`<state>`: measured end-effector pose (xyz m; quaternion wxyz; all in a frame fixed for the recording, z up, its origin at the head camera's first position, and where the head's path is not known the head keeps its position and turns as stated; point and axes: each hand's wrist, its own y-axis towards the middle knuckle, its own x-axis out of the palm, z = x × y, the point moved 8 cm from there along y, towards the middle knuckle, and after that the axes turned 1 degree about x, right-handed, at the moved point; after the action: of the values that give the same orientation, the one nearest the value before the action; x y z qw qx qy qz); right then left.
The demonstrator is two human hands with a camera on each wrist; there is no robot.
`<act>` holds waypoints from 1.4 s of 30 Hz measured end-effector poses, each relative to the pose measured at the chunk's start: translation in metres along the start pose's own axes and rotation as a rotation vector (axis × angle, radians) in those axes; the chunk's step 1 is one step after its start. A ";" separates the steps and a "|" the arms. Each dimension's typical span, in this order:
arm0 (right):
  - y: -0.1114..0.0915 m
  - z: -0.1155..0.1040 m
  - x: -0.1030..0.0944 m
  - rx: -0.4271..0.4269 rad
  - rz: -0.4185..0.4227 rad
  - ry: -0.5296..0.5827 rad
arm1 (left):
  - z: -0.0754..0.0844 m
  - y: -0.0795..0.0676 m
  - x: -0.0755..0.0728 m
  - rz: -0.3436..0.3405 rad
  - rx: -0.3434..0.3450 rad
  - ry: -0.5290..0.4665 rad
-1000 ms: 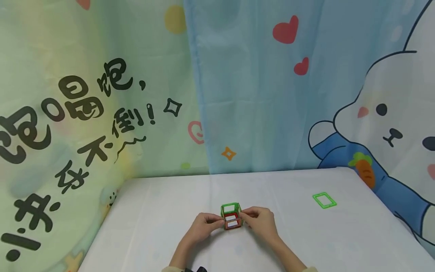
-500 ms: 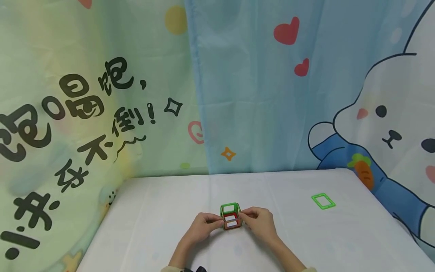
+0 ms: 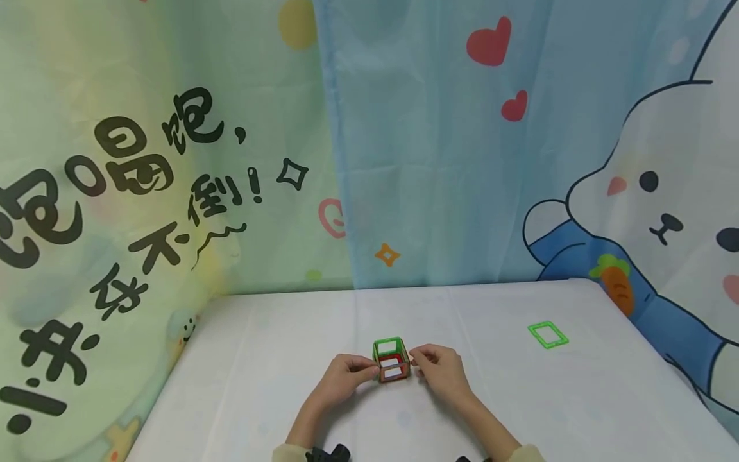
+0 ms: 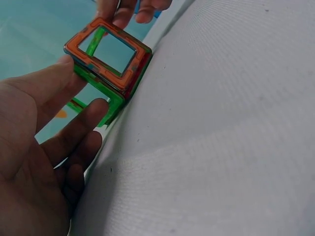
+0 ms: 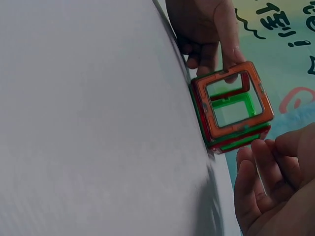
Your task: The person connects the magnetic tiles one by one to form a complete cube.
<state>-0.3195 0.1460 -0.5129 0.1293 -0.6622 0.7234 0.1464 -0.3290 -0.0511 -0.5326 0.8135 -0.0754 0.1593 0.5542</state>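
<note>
A small open-topped box of magnetic tiles (image 3: 392, 373) stands on the white table, with green frames at the back, red inside and an orange tile (image 4: 125, 81) at the front. My left hand (image 3: 344, 380) pinches the box's left side; its thumb lies by the orange tile's edge, and other fingers are near a green tile (image 4: 110, 105). On the right, my right hand (image 3: 443, 372) has its thumb and fingertips (image 5: 258, 145) close together beside the box's right side. Whether those fingertips still touch the box is hard to tell.
A loose green tile frame (image 3: 548, 335) lies flat on the table's (image 3: 260, 359) right part. Behind the table hangs a printed curtain (image 3: 416, 192) with hearts, writing and a white cartoon animal. Black wrist devices (image 3: 328, 454) show at the bottom edge.
My right hand has drawn slightly away from the box's right side. The left hand keeps its hold on the box. The head view has shifted a little.
</note>
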 end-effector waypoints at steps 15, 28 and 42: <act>0.021 0.014 -0.089 -0.100 0.071 -0.363 | -0.007 0.003 -0.001 -0.009 0.004 0.017; 0.028 0.065 -0.212 0.127 0.313 -0.592 | -0.012 0.005 -0.002 0.006 0.014 0.099; 0.025 0.101 -0.232 0.338 0.303 -0.579 | -0.011 0.003 -0.005 -0.036 -0.001 0.098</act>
<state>-0.3243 0.4004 -0.5172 0.4131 -0.4480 0.7607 0.2236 -0.3356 -0.0570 -0.5409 0.8145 -0.1056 0.1974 0.5352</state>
